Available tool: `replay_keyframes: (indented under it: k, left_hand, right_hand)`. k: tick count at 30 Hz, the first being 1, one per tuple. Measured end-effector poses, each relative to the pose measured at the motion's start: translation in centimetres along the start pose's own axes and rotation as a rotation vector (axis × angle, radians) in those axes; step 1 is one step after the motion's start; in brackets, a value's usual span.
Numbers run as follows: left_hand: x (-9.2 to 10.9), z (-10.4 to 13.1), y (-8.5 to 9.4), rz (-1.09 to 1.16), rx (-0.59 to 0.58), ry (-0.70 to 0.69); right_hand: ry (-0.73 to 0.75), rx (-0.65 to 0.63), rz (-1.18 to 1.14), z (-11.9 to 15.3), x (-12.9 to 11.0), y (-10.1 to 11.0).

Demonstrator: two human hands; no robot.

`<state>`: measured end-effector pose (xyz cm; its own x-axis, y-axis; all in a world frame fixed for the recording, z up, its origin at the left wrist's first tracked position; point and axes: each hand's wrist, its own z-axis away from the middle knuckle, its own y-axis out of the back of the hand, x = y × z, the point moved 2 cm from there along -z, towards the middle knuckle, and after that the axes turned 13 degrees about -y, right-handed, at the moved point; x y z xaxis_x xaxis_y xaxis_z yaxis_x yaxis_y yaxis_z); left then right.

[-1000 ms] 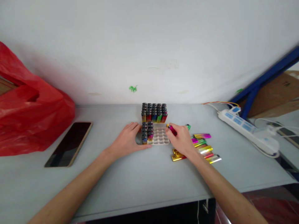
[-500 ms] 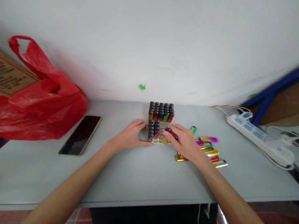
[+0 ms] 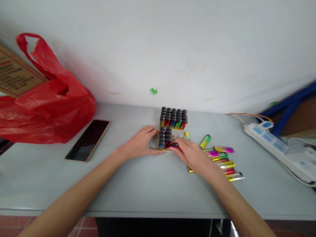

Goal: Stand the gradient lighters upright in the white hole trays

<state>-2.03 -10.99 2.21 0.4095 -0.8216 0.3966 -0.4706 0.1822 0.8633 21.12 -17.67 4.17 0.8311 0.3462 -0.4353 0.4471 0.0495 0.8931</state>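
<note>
A pale tray holds two columns of upright black-topped lighters at its left side. My left hand curves around the tray's left end, thumb at the front edge and fingers at the back corner. Between the thumb and fingers of my right hand is a pinkish-red lighter, tilted over the tray's front, just right of the filled columns. Behind the tray stands a full block of upright lighters. Loose shiny lighters lie in a pile to the right, some partly hidden by my right hand.
On the left are a red plastic bag, a cardboard box and a phone lying flat on the grey table. A white power strip with cables lies at the right, near a blue metal frame.
My right hand has moved slightly left and down relative to the tray, and the lighter it holds is now more tilted. My left hand stays at the tray. The whole view has shifted a little.
</note>
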Motion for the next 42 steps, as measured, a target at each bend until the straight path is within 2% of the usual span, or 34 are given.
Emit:
replay_keyframes:
  k: [6, 9, 13, 15, 17, 22, 28, 32, 38, 42]
  left_hand:
    - [0.1, -0.1, 0.1, -0.006, 0.013, -0.007]
    - [0.1, -0.1, 0.0, -0.021, 0.02, -0.003]
    - [0.4, -0.1, -0.6, -0.072, 0.023, 0.01]
    - [0.6, -0.1, -1.0, -0.11, 0.028, 0.032]
    - [0.7, -0.2, -1.3, -0.132, 0.035, 0.066]
    - [0.3, -0.2, -1.1, -0.088, 0.017, 0.08]
    - [-0.4, 0.1, -0.1, -0.042, -0.031, 0.06]
    - [-0.7, 0.2, 0.4, -0.01, -0.047, 0.028]
    - [-0.9, 0.3, 0.9, 0.027, -0.055, 0.003]
    - [-0.8, 0.3, 0.6, -0.003, -0.027, 0.012]
  right_hand:
    - [-0.074, 0.046, 0.238, -0.1, -1.2, -1.2]
    - [-0.044, 0.047, 0.135, 0.0, -0.7, -0.3]
    - [-0.175, 0.222, -0.048, 0.3, 1.9, 3.0]
    - [-0.277, 0.331, -0.052, 0.4, 3.8, 4.4]
    - [-0.343, 0.384, -0.041, 0.5, 5.4, 4.9]
    - [-0.356, 0.292, -0.047, 0.2, 7.6, 4.0]
    - [-0.34, 0.096, 0.016, 0.1, 6.7, 2.1]
    - [-0.358, 0.027, 0.002, 0.1, 6.6, 1.6]
    - [-0.368, 0.078, -0.051, 0.3, 6.8, 1.9]
    - [-0.421, 0.179, -0.289, 0.2, 7.2, 2.6]
